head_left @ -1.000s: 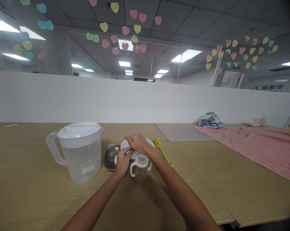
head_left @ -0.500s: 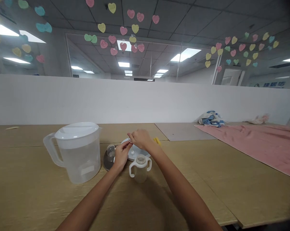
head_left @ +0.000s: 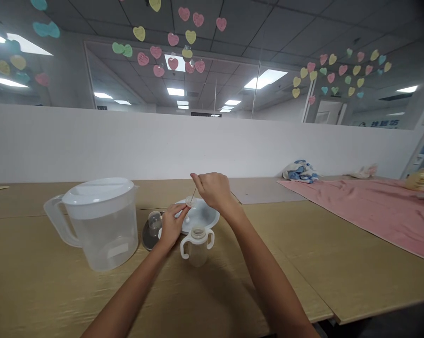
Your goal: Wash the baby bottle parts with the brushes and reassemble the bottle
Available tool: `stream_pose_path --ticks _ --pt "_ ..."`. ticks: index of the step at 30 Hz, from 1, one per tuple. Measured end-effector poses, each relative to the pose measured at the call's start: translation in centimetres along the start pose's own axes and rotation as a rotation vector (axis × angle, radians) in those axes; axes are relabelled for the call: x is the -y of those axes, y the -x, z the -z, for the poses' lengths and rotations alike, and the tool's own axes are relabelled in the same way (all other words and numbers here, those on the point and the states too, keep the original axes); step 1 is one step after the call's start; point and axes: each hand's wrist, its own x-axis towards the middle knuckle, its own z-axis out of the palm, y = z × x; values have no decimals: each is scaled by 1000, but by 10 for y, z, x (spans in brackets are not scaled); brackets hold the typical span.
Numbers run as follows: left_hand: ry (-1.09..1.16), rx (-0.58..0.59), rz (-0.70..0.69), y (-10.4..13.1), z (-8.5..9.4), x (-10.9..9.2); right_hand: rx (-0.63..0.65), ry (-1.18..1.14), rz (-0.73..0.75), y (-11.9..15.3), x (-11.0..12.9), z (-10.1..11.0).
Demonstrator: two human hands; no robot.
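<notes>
My left hand (head_left: 173, 225) pinches a small clear, round bottle top (head_left: 190, 202). A white ball-shaped end (head_left: 187, 219) hangs just below those fingers, over a pale bowl (head_left: 210, 219). My right hand (head_left: 213, 190) is closed around a thin dark rod (head_left: 193, 194), which slants down to the bottle top; whether it passes inside is too small to tell. In front of the bowl stands an uncapped clear baby bottle (head_left: 198, 253) with two white handles. Left of my left hand, a clear dome-shaped cap (head_left: 154, 219) rests on a dark tray (head_left: 147, 241).
A large lidded pitcher (head_left: 101, 234) holding clear liquid stands at the left. On the right, a pink cloth (head_left: 352, 211) covers the table (head_left: 268, 244), with a crumpled blue-and-white cloth (head_left: 301, 171) and a yellow bottle (head_left: 418, 180) near it. A white partition (head_left: 204, 145) runs behind.
My right hand has lifted and moved slightly away from the left, and the thin rod now shows between them. The yellow piece by the bowl is no longer visible. The view has shifted rightward.
</notes>
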Motion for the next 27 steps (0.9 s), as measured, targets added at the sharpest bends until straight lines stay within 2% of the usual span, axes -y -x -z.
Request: stream_pose_path --ticks 5,10,14,16,18,20,21,23,25,27 --pt "-108 -3 -69 -4 8 -15 -140 -129 -127 2 -16 18" --pt "-178 -3 -144 -6 8 -30 -273 -289 -219 1 -28 18" --pt "-201 -1 -169 -4 7 -26 -386 -384 -281 1 -34 16" --pt "-245 6 -156 -1 9 -20 -515 -423 -335 3 -42 21" --pt "-308 66 -144 1 12 -15 -678 -430 -406 6 -54 27" --pt "-369 179 -147 -1 13 -12 -755 -399 -461 8 -68 30" --pt "-388 254 -138 -4 13 -11 -740 -374 -482 7 -74 29" --pt "-396 401 -80 -14 10 -9 -602 -312 -517 4 -81 21" --pt "-374 501 0 -24 3 -8 -352 -234 -531 -2 -83 6" --pt "-338 543 54 -32 -4 -5 -69 -160 -477 -7 -79 -12"
